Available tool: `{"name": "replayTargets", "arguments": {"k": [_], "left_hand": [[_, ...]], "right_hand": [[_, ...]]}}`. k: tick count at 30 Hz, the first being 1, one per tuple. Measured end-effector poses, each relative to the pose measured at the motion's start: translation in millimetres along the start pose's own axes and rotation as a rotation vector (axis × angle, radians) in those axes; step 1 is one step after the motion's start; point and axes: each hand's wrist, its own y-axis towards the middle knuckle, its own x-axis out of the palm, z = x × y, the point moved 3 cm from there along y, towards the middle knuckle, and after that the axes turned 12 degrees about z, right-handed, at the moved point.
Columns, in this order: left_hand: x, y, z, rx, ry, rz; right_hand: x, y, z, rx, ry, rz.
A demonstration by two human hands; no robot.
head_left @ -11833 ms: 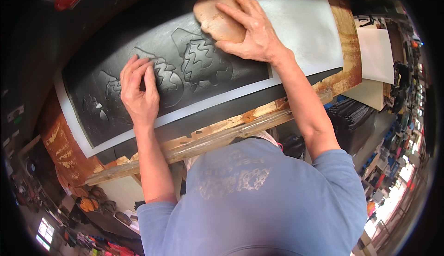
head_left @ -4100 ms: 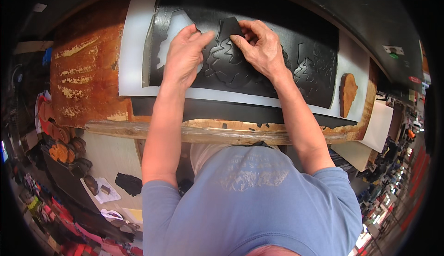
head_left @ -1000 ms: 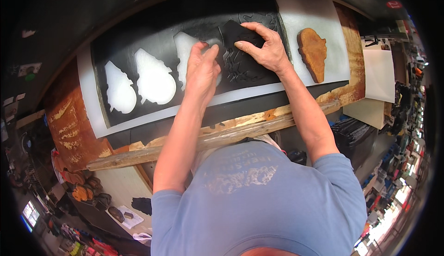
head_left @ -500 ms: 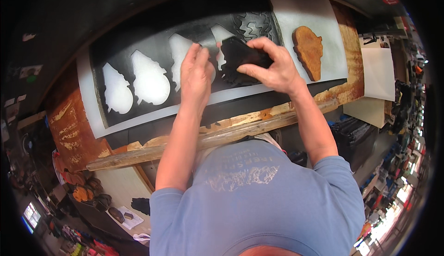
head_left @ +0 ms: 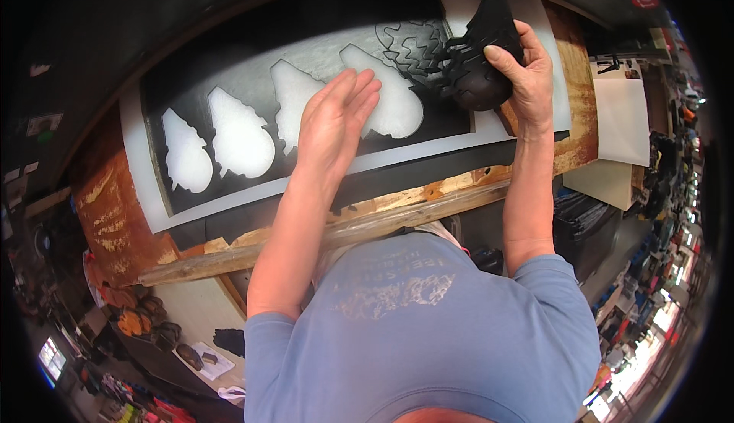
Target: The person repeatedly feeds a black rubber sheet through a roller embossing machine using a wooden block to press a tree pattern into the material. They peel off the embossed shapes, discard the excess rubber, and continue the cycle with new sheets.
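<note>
My right hand [head_left: 531,79] grips a stack of black cut-out pieces [head_left: 480,79], thumb on the front and fingers behind. The pieces have a narrow top, a rounded bottom and jagged left edges. My left hand [head_left: 336,121] is open, its fingers stretched out over a black sheet [head_left: 443,121] with several matching holes. White board shows through those holes. Jagged cut lines mark the sheet's right part, beside the stack. Mostly hidden behind the right hand and stack is an orange-brown shaped block [head_left: 507,119].
Beneath the sheet lies a white board [head_left: 141,171] on a worn brown table [head_left: 115,209]. A rough wooden beam [head_left: 367,232] runs along the near edge. Dark machinery overhangs the far side. At right hangs a pale sheet [head_left: 621,121]; lower left are orange-brown pieces [head_left: 131,322].
My right hand has lifted the black pieces up and right, off the sheet and in front of the brown block. The rightmost hole is now uncovered. My left hand's fingers have straightened.
</note>
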Motion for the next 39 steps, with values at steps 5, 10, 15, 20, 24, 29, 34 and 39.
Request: {"name": "replayTargets", "arguments": {"k": [5, 10, 15, 20, 24, 29, 34, 39], "left_hand": [[19, 12, -7, -0.022, 0.030, -0.045], [20, -16, -4, 0.266, 0.322, -0.104], [22, -38, -24, 0.242, 0.345, -0.411], [14, -34, -28, 0.184, 0.489, -0.135], [16, -53, -18, 0.399, 0.504, -0.063], [40, -73, -26, 1.382, 0.749, -0.343], [45, -73, -64, 1.476, 0.962, -0.520], [27, -66, -51, 0.947, 0.826, -0.321]], "right_hand": [[-5, 6, -4, -0.016, -0.062, 0.045], [-2, 6, -36, -0.027, -0.491, -0.151], [36, -14, -44, -0.150, -0.635, -0.787], [49, -30, -27, -0.519, -0.829, -0.509], [20, -60, -30, -0.128, -0.758, -0.081], [24, -108, -14, 0.531, 0.168, -0.114], [16, -104, 7, 0.559, 0.172, 0.121], [-1, -70, 0, 0.253, -0.229, 0.225]]}}
